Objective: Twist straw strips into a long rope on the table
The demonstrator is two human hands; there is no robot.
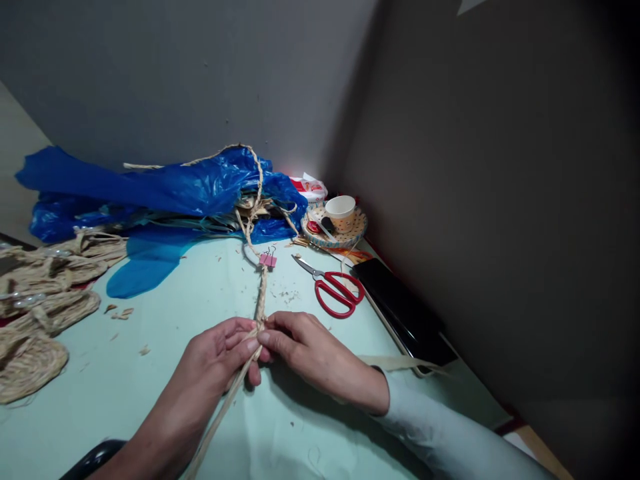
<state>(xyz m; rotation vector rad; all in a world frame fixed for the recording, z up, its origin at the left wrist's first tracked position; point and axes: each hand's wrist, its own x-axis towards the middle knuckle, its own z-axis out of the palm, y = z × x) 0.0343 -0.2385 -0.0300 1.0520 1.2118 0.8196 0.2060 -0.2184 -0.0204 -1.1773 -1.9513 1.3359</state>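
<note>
A pale straw braid runs from a pink binder clip down toward me over the table. At its near end my left hand pinches the strands between thumb and fingers. Close against it, my right hand grips the same spot from the right, thumb and forefinger together. Loose straw strands trail from the fingers to the lower left. Another pale strip stretches out to the right past my right wrist. Beyond the clip, the finished braid loops up over a blue plastic bag.
Red-handled scissors lie right of the braid, beside a black phone. A round tray with a paper cup stands behind them. The blue plastic bag sits at the back. Woven straw slippers lie at the left. Scraps dot the pale green tabletop.
</note>
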